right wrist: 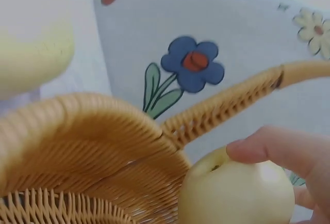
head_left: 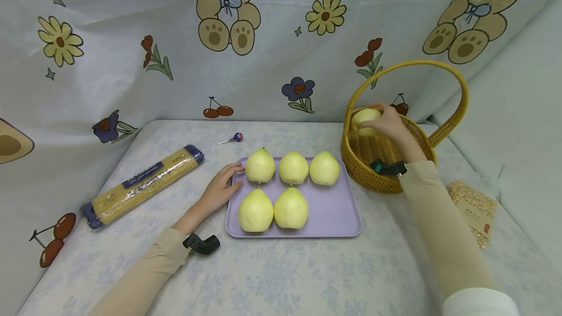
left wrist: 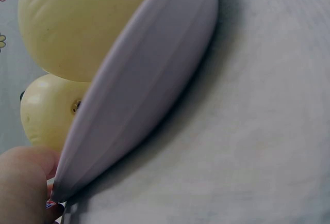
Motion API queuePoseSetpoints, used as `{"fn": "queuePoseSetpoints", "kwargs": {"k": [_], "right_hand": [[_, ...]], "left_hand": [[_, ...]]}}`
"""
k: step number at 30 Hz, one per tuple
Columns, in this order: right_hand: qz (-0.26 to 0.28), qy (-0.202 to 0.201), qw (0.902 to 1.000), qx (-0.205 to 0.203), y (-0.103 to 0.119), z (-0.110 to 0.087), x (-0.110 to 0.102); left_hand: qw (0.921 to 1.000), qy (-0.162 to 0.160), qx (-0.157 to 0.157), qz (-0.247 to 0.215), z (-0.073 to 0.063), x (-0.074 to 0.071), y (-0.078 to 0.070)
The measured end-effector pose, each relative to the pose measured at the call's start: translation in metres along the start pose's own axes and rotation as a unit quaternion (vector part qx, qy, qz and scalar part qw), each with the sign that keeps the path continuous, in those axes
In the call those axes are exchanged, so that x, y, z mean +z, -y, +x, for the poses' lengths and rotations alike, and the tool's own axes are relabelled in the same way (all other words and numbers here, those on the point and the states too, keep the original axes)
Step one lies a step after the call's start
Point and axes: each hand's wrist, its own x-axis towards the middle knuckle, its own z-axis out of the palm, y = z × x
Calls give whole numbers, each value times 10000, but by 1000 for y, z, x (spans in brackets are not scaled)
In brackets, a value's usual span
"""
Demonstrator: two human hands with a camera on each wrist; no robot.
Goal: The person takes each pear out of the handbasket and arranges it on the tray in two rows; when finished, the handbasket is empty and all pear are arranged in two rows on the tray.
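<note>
In the head view, my right hand (head_left: 388, 123) reaches into the wicker basket (head_left: 366, 174) and grips a pale yellow pear (head_left: 365, 120) at the basket's far left side. The right wrist view shows the thumb on top of this pear (right wrist: 234, 190), close beside the woven wall. My left hand (head_left: 217, 191) rests at the left edge of a lilac tray (head_left: 333, 208), its fingers loosely extended and touching the rim. Several pears stand on that tray, three in the back row, including a right-hand one (head_left: 325, 168), and two in front, including a left one (head_left: 255, 211).
A pack of spaghetti (head_left: 145, 187) lies at the left of the table. Behind the tray is a wrapped lollipop (head_left: 237, 137). A bag of grains (head_left: 474, 211) lies right of the basket, whose tall handle (head_left: 414, 64) arches over the opening. A printed cloth hangs behind.
</note>
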Motion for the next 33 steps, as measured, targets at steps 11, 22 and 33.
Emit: {"fn": "queuePoseSetpoints", "kwargs": {"k": [11, 22, 33], "right_hand": [[363, -255, 9990, -102, 18, -54, -7], [382, 30, 9956, -852, 47, -118, 21], [42, 1810, 9517, -2478, 30, -161, 81]], "left_hand": [[10000, 10, 1, 24, -1, 0, 4], [10000, -37, 73, -12, 2, 0, 5], [10000, -28, 41, -4, 1, -1, 5]]}}
